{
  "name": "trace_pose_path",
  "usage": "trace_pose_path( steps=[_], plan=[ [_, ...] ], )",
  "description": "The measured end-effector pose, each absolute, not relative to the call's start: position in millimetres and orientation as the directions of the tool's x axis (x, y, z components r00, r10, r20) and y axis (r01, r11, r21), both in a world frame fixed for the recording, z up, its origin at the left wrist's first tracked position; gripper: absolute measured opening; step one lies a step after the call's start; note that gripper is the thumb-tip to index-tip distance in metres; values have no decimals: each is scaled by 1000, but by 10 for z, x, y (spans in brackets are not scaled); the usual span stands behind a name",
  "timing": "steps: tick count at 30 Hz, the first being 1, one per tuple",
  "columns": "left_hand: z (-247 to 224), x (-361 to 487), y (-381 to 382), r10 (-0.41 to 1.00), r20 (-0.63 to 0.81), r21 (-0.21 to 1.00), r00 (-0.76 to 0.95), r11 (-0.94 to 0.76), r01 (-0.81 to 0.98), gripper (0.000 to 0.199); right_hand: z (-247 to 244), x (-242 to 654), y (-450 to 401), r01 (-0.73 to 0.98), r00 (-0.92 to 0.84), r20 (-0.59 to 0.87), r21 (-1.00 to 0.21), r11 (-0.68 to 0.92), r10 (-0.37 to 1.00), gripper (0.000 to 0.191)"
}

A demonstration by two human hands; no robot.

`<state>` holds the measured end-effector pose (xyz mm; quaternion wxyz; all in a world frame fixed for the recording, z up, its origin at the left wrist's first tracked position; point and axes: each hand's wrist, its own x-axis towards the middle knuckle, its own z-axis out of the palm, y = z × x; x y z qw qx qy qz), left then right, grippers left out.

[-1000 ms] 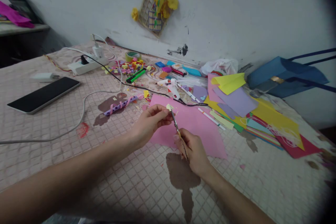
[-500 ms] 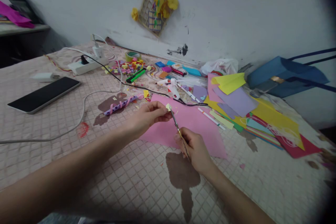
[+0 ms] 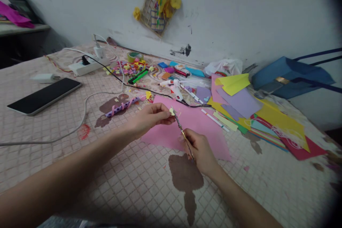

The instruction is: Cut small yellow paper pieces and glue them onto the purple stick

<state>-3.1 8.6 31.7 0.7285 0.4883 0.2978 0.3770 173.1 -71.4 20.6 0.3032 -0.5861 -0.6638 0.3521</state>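
Note:
Between the thumb and fingers of my left hand (image 3: 157, 115) is a small piece of pale yellow paper (image 3: 171, 112). My right hand (image 3: 197, 148) grips a pair of scissors (image 3: 180, 128), whose blade tips reach up to that piece. Whether the blades are parted is too small to tell. Below both hands lies a pink paper sheet (image 3: 211, 137) with thin paper snippets on it. Left of my left hand rests a purple rolled paper stick (image 3: 120, 109) wound with a pink strip.
Behind my hands lie a glue gun (image 3: 174, 87), a green cutter (image 3: 138, 76), loose paper cutouts (image 3: 125, 67) and a tape roll (image 3: 135, 56). A phone (image 3: 45, 96), power strip (image 3: 88, 67) and cables occupy the left. Coloured papers (image 3: 280, 117) and a blue bag (image 3: 291, 78) are right.
The pale yellow piece has turned slightly at the scissor tips. Both hands stay in nearly the same place.

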Motion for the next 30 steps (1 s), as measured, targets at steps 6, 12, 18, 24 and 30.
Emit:
trace_pose_path(
  steps=[6,12,18,24,30],
  plan=[
    [355,-38,79,844,-75,937,531,242,-252,14,207,1740,-718,562,-124,-10,-825,62,992,31],
    [385,-38,80,843,-93,937,529,253,-239,12,226,1739,-709,567,-129,-9,-821,67,992,33],
    [383,-43,91,838,-91,927,538,268,-261,12,228,1751,-710,554,-133,-19,-830,58,991,33],
    [351,-34,94,832,-86,920,549,277,-276,15,214,1747,-702,542,-126,-27,-839,46,992,32],
    [310,-27,106,842,-87,935,533,254,-249,16,222,1743,-706,541,-130,-36,-840,41,991,31]
  ],
)
